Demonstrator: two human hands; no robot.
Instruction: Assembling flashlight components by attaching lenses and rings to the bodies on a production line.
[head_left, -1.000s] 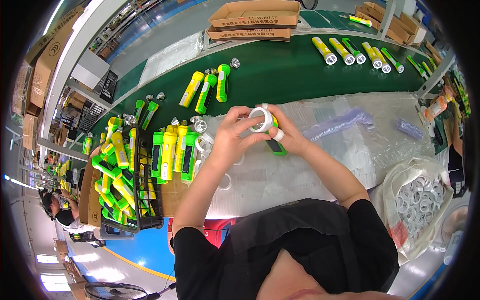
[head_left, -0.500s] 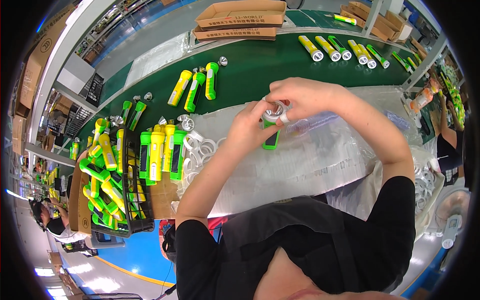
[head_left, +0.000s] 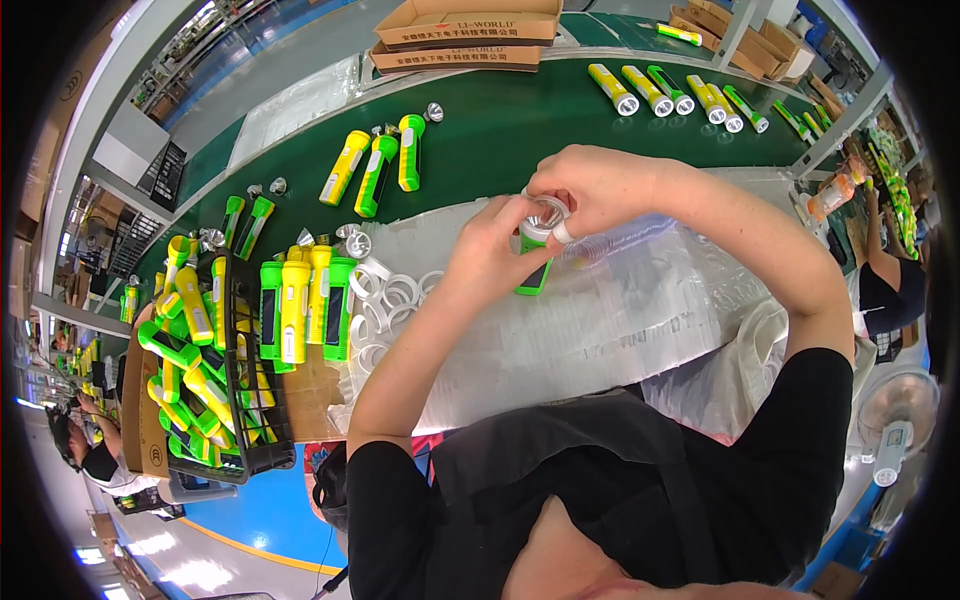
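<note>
Over the sheeted middle of the bench, my two hands meet at the head of a green flashlight (head_left: 531,279) held upright. My left hand (head_left: 492,247) is closed around its left side, thumb and fingers at the neck. From the right, my right hand (head_left: 598,190) is closed with its fingers on the rim. A shiny reflector (head_left: 546,214) shows in the top, with a white ring around it. My fingers hide part of the rim. Left of my left forearm lie several loose white rings (head_left: 400,291), beside standing yellow and green flashlights (head_left: 294,312).
A black crate (head_left: 262,455) full of flashlights stands at the left. Several flashlights with loose reflectors lie on the green belt (head_left: 500,130) beyond my hands; finished-looking ones (head_left: 646,90) line its far right. Cardboard trays (head_left: 465,22) are stacked behind. A fan (head_left: 893,440) stands at right.
My hands stay on the flashlight's head with nearly the same grip. The whole view has shifted a little, so the bench items appear farther left.
</note>
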